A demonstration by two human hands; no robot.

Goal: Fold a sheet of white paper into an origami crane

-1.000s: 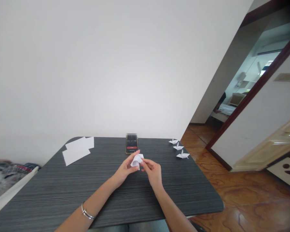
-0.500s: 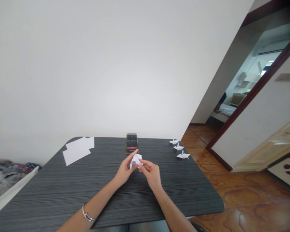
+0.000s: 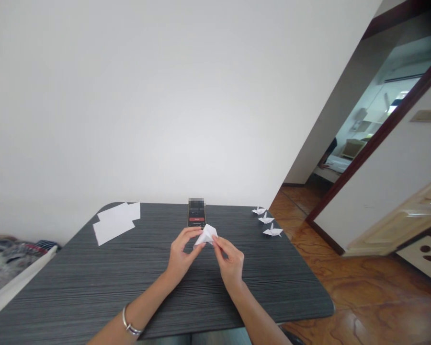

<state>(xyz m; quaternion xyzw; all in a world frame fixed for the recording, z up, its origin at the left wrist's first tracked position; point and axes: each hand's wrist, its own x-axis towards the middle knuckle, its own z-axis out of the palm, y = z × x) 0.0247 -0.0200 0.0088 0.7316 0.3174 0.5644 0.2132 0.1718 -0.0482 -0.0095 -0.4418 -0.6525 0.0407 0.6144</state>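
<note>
Paper [image 3: 208,233]: likely light, easily creased | hold: edges | left hand [image 3: 180,254]: fingers parted, gripping it | right hand [image 3: 231,260]: pinched narrow on it

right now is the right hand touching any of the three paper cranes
No, the right hand pinches the folded paper, and the cranes sit apart at the right of the table.

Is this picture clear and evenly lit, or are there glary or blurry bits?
All in the head view: wall brightest mid-picture, dimmer toward the edges; floor showing glare at lower right; phone pixelated at its top; folded paper readable in outline, finer creases too small to tell.
</note>
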